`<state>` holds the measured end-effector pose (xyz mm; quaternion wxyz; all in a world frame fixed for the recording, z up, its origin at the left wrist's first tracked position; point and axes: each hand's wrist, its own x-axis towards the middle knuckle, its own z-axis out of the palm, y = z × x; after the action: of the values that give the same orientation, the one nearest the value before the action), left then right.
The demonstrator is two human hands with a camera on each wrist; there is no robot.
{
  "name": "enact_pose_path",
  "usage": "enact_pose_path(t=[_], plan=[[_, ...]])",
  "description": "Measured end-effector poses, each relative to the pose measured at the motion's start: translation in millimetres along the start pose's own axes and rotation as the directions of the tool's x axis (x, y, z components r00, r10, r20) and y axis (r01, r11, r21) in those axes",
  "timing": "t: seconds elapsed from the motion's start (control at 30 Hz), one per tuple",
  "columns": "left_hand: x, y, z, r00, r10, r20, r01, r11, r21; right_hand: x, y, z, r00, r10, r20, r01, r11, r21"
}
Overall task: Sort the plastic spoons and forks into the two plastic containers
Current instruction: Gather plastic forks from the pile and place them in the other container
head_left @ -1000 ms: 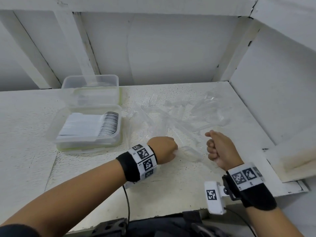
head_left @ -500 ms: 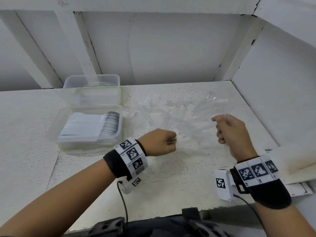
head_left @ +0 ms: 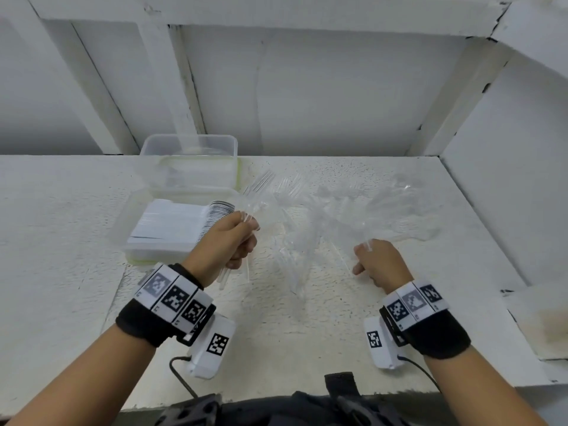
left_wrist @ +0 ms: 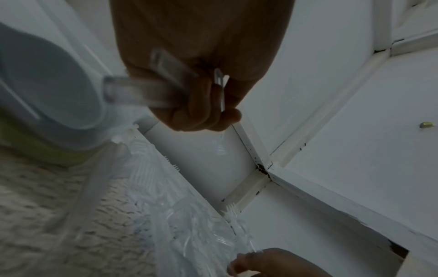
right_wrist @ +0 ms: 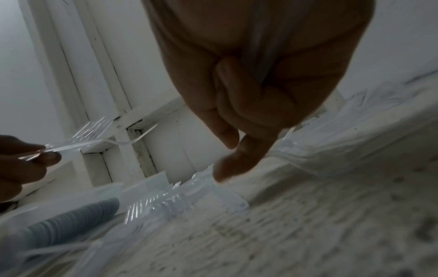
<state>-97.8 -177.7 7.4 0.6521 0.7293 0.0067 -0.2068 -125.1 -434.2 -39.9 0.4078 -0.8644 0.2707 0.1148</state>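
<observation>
Forks (head_left: 261, 192): clear, glossy plastic, smooth. Containers (head_left: 189, 155): translucent plastic, smooth, faintly frosted. Surface (head_left: 292, 327): white, matt, rough and pitted in texture. Wrist bands (head_left: 138, 321): black matt cloth, bearing printed paper-like marker tags. Wall panels (head_left: 307, 96): white painted, matt.

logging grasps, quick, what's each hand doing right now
Left hand: grips a bunch of clear forks.
Right hand: curled around clear cutlery; type cannot be told.
</observation>
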Motion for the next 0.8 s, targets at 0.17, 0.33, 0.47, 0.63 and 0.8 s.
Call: enact_pose_path(t=[0.17, 0.33, 0.47, 0.63, 0.8], plan=[[-3, -7, -7, 0.998, -0.024, -0.053, 0.022, 0.999, -0.041, 0, -3, -3, 0.993, 0.122, 0.003, -0.121, 0.985, 0.123], [-4, -11, -11, 0.997, -0.029, -0.073, 0.025, 0.998, -0.062, -26, -15, -16, 0.998, -0.060, -0.019, 0.063, 0.955, 0.289], [-3, -11, -11, 0.998, -0.026, -0.054, 0.021, 0.996, -0.083, -46, -28, -18, 0.962, -0.274, 0.003, 0.263, 0.924, 0.277], [-6, -8, -4, 1.000, 0.012, 0.004, -0.011, 0.995, -0.096, -58, -51, -3, 0.908, -0.404, 0.109, 0.312, 0.828, 0.465], [-9, -9, 4, 0.999, 0.026, 0.029, -0.022, 0.991, -0.129, -58, -76, 20, 0.933, -0.321, 0.164, 0.129, 0.723, 0.679]])
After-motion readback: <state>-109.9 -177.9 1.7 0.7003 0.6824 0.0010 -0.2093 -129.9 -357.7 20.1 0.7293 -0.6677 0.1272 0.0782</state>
